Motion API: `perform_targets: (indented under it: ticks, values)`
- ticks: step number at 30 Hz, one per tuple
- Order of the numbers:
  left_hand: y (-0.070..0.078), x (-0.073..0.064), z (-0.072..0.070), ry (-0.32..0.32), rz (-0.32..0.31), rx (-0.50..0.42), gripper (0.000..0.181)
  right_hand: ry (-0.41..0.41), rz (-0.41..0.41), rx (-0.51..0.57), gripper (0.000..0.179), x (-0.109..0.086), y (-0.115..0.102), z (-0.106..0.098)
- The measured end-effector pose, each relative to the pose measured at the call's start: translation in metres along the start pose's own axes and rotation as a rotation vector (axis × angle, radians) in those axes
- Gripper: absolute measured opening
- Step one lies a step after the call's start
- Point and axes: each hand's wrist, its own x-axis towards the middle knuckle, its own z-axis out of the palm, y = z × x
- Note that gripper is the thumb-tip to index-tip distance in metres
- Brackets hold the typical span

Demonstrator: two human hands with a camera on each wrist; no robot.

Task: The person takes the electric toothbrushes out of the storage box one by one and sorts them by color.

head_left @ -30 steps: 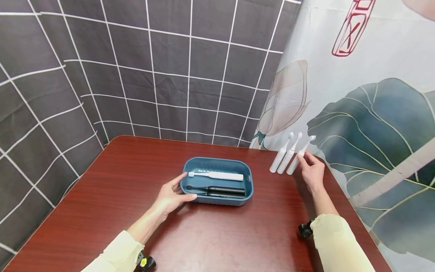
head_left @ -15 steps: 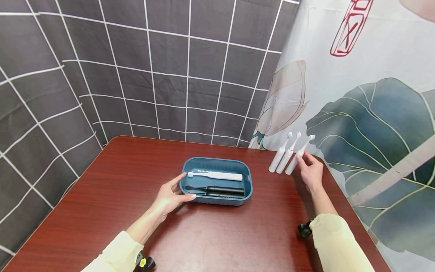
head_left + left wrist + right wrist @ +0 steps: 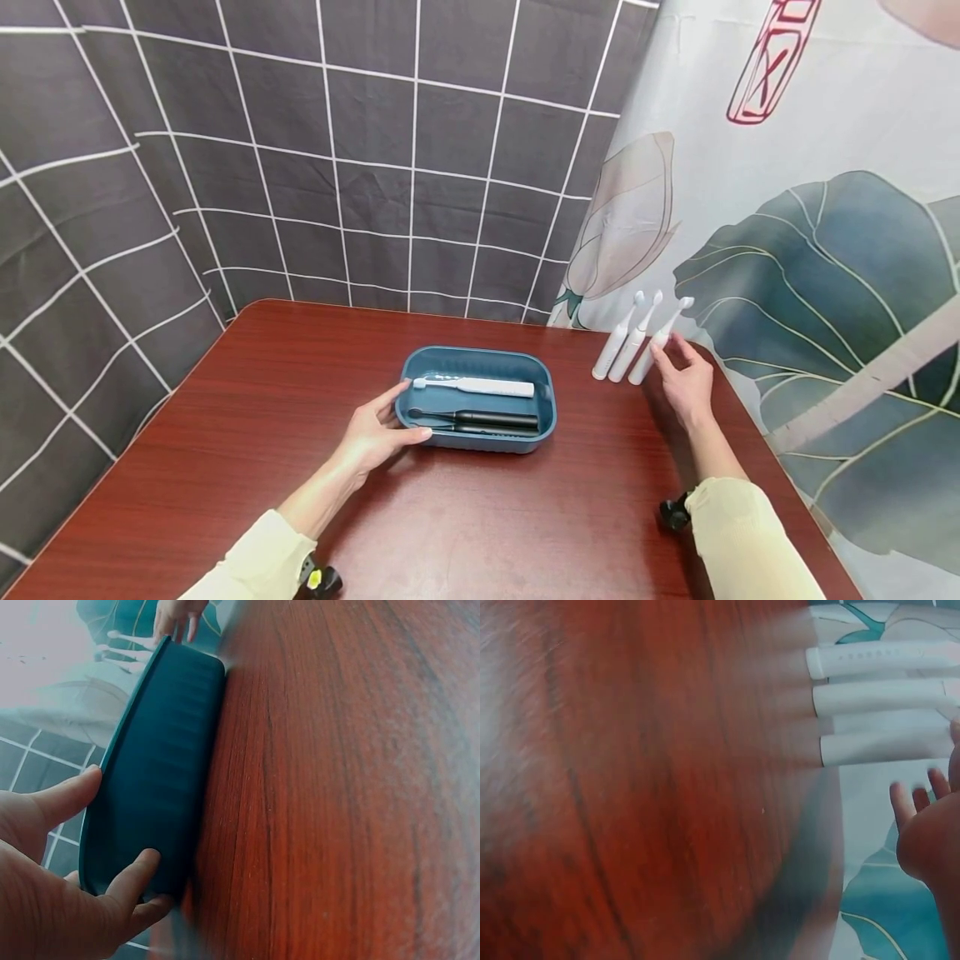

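Observation:
My left hand (image 3: 375,435) grips the left end of a blue plastic basket (image 3: 546,417), thumb at the near rim and fingers at the end wall. Inside lie a white electric toothbrush (image 3: 495,387) and two black electric toothbrushes (image 3: 495,418), heads to the left. At the back right, three white electric toothbrushes stand upright in a row: a left one (image 3: 611,350), a middle one (image 3: 628,354) and a right one (image 3: 642,365). My right hand (image 3: 688,383) pinches the right one below its head. In the right wrist view, their bases (image 3: 832,750) show beside the hand.
The reddish-brown wooden table (image 3: 300,358) runs back to a grey grid curtain (image 3: 375,192). A white curtain with leaf prints (image 3: 817,275) hangs close beside the right edge, right behind the standing toothbrushes.
The head view has shifted very slightly. The right wrist sits a touch lower, its fingers still at the right standing toothbrush. The left hand and basket keep their places.

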Motion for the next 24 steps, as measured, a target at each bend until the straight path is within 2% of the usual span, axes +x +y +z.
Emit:
perform_targets:
  ticks: [2, 5, 8, 10, 14, 16, 20, 24]
  values:
    - [-0.001, 0.001, 0.001, 0.002, 0.000, 0.001, 0.089, 0.051, -0.008, -0.013, 0.067, -0.005, -0.002, -0.003]
    - [-0.001, 0.001, 0.001, 0.001, 0.001, 0.007, 0.089, 0.174, -0.055, 0.004, 0.069, -0.014, -0.009, -0.004]
    - [-0.001, 0.001, 0.000, -0.002, 0.004, 0.008, 0.089, 0.256, -0.182, 0.045, 0.065, -0.026, -0.022, -0.002]
    - [0.000, 0.000, -0.001, -0.005, 0.008, 0.005, 0.089, 0.260, -0.296, 0.078, 0.064, -0.034, -0.034, 0.002]
    - [0.001, 0.000, -0.002, -0.010, 0.012, 0.001, 0.089, 0.205, -0.517, 0.133, 0.068, -0.047, -0.062, 0.014]
    - [0.001, -0.001, -0.002, -0.009, 0.009, 0.005, 0.089, 0.170, -0.590, 0.143, 0.072, -0.053, -0.073, 0.022]
    - [0.000, -0.001, -0.001, -0.008, 0.003, 0.016, 0.090, 0.067, -0.669, 0.109, 0.080, -0.062, -0.083, 0.042]
    - [-0.001, 0.000, 0.000, -0.009, -0.001, 0.009, 0.090, -0.146, -0.721, 0.048, 0.085, -0.069, -0.090, 0.066]
